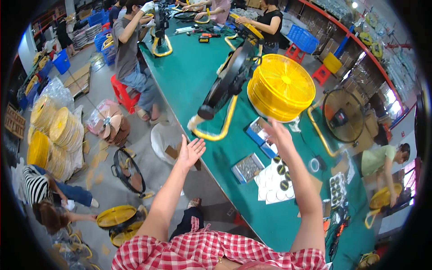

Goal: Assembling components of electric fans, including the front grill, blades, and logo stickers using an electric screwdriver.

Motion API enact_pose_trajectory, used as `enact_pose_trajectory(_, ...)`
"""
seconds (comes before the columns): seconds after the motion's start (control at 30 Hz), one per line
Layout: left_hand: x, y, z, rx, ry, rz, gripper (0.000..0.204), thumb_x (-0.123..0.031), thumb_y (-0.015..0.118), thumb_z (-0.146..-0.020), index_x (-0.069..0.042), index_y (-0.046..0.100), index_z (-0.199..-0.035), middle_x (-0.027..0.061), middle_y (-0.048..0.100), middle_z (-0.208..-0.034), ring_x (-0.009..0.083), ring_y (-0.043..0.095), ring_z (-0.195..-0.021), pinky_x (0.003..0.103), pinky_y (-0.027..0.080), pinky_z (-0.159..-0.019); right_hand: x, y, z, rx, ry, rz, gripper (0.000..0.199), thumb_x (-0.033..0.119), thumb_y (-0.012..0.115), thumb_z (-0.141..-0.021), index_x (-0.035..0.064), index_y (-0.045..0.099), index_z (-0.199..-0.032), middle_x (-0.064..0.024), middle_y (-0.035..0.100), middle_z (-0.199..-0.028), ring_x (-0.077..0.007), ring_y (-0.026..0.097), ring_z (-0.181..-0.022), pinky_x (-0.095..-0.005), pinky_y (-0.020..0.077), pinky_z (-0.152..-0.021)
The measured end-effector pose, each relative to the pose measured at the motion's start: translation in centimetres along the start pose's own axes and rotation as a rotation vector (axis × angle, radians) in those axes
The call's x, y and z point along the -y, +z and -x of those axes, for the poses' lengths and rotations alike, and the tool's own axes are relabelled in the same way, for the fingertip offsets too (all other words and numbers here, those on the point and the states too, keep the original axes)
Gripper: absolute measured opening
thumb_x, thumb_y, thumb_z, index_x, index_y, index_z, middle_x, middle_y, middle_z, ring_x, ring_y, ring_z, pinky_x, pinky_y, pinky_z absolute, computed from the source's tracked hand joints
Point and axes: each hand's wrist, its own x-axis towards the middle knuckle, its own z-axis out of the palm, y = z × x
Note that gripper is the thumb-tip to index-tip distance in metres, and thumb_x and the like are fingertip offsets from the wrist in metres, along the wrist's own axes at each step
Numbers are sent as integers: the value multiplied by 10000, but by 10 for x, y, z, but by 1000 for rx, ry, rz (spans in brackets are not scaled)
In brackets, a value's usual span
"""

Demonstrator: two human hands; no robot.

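Seemingly, the work in hand is partway along: the black fan (227, 83), at the upper middle of the frame, stands on the bench (180, 67) with its yellow tube stand (211, 136) apparently joined already. Just right of it sits a yellow drum with a grille top (285, 85); whether that is stacked guards or one housing, I cannot tell. On the label sheet (274, 182), lower right of centre, some dark discs remain among white circles, so labelling looks partly done, and the box of small metal parts (248, 168) appears well filled.

The left grip (192, 152) is spread wide, palm up and empty, beside the bench's left edge. The right grip (276, 135) is blurred below the drum, near the blue parts boxes (257, 130); I cannot tell whether it holds anything.

Open green surface lies along the upper left side of the bench, with a smaller patch between tube stand and metal-parts box. The drum and boxes crowd the right grip, while the left has free room over the edge.
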Motion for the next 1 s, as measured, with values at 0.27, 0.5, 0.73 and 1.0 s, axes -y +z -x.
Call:
enact_pose_trajectory(0.27,-27,53,-72,-34,-105,402,889,-611,577,-737,15,265,-1286,219,452,-1216,404,442,-1125,541,380,-939,75,62,-260,-426,213,-152,787,582,481,-810,90,236,-1373,-234,196,-1398,-389,264,-1256,-587,262,-961)
enact_pose_trajectory(0.5,-3,51,-133,149,-114,249,478,-392,556,-831,16,498,-1071,186,563,-1072,338,524,-1026,478,405,-930,28,12,-299,-384,100,-355,396,341,515,-796,25,532,-1035,-152,603,-995,-323,611,-887,-624,414,-770)
enact_pose_trajectory(0.73,16,41,-36,171,-102,-44,475,-268,452,-894,16,362,-1264,156,469,-1258,307,449,-1164,432,332,-1020,17,-11,-96,-488,-50,-642,171,220,498,-843,73,554,-907,-25,544,-682,-118,534,-524,-263,434,-445)
enact_pose_trajectory(1.0,134,125,83,525,-671,-234,559,-393,468,-898,-59,332,-1326,91,460,-1289,251,414,-1216,425,321,-1020,49,-127,131,-745,-493,82,254,224,464,-882,16,609,-865,-41,595,-701,-134,575,-562,-229,472,-478)
